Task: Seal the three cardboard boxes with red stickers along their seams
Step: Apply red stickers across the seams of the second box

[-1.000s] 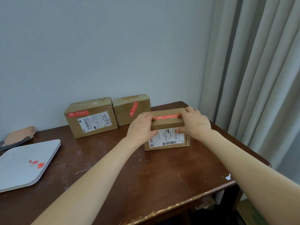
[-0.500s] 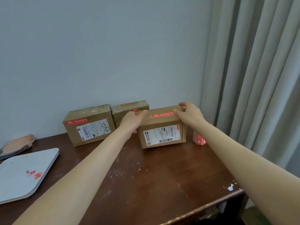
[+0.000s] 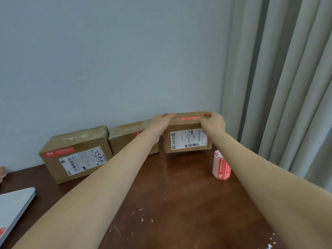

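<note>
Three cardboard boxes line the far edge of the brown table (image 3: 179,203), against the wall. The right box (image 3: 186,139) has a white shipping label on its front and a red sticker (image 3: 188,118) along its top edge. My left hand (image 3: 159,123) grips its left end and my right hand (image 3: 213,123) grips its right end. The box looks slightly raised off the table. The middle box (image 3: 125,139) is partly hidden behind my left forearm. On the left box (image 3: 75,153) I see a red sticker (image 3: 59,152) and a white label.
A roll of red stickers (image 3: 221,167) stands upright on the table just below the right box. A white flat board (image 3: 14,209) lies at the left edge. Grey curtains (image 3: 287,87) hang on the right, close to the table's corner.
Both hands have carried the right box away from me, from the middle of the table to the wall beside the other two boxes. The sticker roll has come into sight.
</note>
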A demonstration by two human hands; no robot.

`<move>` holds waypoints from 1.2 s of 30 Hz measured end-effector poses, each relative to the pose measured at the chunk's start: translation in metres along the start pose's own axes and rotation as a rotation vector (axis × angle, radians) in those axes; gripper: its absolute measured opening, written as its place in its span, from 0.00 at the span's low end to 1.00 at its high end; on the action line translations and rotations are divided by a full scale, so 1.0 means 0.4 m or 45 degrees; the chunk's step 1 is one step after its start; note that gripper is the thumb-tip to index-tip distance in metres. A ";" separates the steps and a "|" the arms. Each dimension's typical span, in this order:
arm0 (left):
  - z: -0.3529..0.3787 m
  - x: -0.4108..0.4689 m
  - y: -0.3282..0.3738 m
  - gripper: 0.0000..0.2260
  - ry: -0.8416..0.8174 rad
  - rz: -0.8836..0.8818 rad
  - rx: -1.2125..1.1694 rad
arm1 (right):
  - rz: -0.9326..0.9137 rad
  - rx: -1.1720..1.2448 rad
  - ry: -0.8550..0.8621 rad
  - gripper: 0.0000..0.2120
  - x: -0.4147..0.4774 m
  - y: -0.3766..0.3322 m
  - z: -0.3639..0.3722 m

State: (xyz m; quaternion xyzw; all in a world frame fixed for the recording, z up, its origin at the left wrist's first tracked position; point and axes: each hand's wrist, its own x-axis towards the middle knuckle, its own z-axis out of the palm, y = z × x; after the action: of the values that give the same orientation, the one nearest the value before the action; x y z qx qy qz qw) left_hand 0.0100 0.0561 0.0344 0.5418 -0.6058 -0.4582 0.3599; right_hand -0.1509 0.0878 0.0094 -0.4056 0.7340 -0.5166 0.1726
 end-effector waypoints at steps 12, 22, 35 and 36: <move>0.046 0.131 -0.059 0.31 -0.010 -0.059 -0.066 | -0.042 -0.106 -0.177 0.24 0.105 0.055 0.126; -0.060 0.028 -0.092 0.14 0.352 0.497 0.561 | -0.479 -0.257 0.085 0.20 -0.037 -0.056 0.175; -0.301 -0.017 -0.186 0.22 0.464 0.028 0.776 | -0.362 -0.341 -0.577 0.33 -0.147 -0.086 0.360; -0.302 -0.014 -0.187 0.23 0.445 0.020 0.769 | -0.348 -0.345 -0.586 0.33 -0.145 -0.087 0.367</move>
State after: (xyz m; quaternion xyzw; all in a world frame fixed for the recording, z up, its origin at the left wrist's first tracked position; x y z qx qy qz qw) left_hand 0.1481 0.0420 0.0028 0.6894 -0.6473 -0.1559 0.2853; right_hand -0.0024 0.0370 -0.0285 -0.6265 0.6764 -0.3268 0.2076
